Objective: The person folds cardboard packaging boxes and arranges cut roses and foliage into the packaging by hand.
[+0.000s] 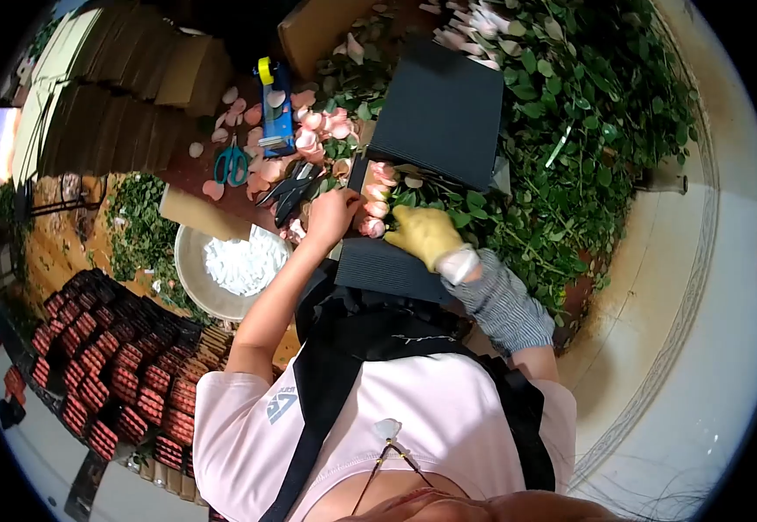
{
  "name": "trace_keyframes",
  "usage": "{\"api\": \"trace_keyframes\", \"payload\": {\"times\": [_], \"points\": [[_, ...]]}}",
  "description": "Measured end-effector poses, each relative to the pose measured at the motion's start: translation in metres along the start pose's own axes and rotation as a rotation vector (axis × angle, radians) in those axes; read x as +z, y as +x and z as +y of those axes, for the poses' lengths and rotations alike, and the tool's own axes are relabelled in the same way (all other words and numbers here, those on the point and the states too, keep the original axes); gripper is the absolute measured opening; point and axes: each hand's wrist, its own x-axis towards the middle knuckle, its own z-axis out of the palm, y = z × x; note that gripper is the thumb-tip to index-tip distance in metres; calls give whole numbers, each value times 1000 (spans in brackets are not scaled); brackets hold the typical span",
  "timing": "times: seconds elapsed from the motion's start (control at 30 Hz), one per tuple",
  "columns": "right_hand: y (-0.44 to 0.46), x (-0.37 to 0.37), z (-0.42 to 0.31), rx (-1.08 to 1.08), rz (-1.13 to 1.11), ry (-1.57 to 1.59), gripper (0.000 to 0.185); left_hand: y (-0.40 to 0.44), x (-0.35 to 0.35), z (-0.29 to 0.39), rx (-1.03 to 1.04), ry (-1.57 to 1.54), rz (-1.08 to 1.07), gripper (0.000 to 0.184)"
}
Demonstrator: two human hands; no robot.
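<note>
Pink roses [377,202] lie in a short column on a brown cardboard strip, their leafy stems pointing right. My left hand [331,216] is bare, its fingers pinched together at the left edge of this strip; what they grip is too small to tell. On the other side, my right hand [426,233] wears a yellow glove. Its fingers are curled together beside the lower roses and hide whatever they hold. A dark corrugated board [387,268] lies just below both hands, and a larger dark board [439,113] is above them.
Black-handled pliers or a stapler [296,191], teal scissors [231,163], a blue tape dispenser [276,113] and loose petals [311,143] lie left. A bowl [189,283] holds white pieces. Leafy stems [561,183] pile at right; stacked cardboard [91,130] and bundled roses [126,374] stand further left.
</note>
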Motion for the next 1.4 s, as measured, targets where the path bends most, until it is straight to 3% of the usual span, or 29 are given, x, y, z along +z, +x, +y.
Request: {"api": "trace_keyframes", "payload": {"times": [0.27, 0.37, 0.47, 0.53, 0.6, 0.67, 0.73, 0.8, 0.83, 0.9, 0.97, 1.07, 1.13, 1.2, 1.3, 1.33, 1.4], "points": [[22, 24, -1, 28, 199, 24, 41, -6, 2, -2, 24, -43, 28, 20], [22, 20, 6, -91, 10, 203, 39, -7, -3, -5, 35, -88, -4, 20], [19, 22, 12, -146, 74, 274, 36, -3, -20, -10, -266, -688, -153, 23], [19, 21, 12, -147, 45, 231, 36, -2, -37, -2, -235, -519, -113, 26], [20, 20, 7, -121, 51, 173, 35, -5, -48, 23, -94, -465, -237, 28], [22, 37, 11, -129, 125, 163, 35, -9, -43, 55, 240, 53, -223, 27], [22, 41, 23, -160, 161, 256, 31, -14, -17, 70, 200, 233, -140, 26], [18, 24, 33, -125, 71, 472, 27, -10, -22, 78, 92, 277, -372, 33], [16, 13, 28, 14, 150, 538, 23, -10, -24, 81, 78, 289, -393, 35], [17, 14, 28, 39, 237, 438, 24, -11, -13, 76, 138, 345, -314, 34], [25, 32, 27, 1, 338, 240, 23, -9, 7, 72, 339, 544, -101, 28], [29, 47, 29, -47, 490, 141, 17, -13, 32, 64, 358, 447, 1, 29], [23, 24, 24, 13, 606, 150, 20, -11, 14, 76, 385, 497, -118, 27], [26, 14, 20, 78, 585, 62, 18, -12, 0, 86, 407, 542, -243, 26], [56, 41, 26, 88, 502, -94, 27, -3, -12, 82, 170, 275, -334, 28], [53, 29, 18, 144, 405, -41, 29, 1, -25, 75, 233, 178, -301, 26], [47, 21, 24, 104, 446, 80, 34, 7, -50, 64, -27, -394, -339, 25]]}}
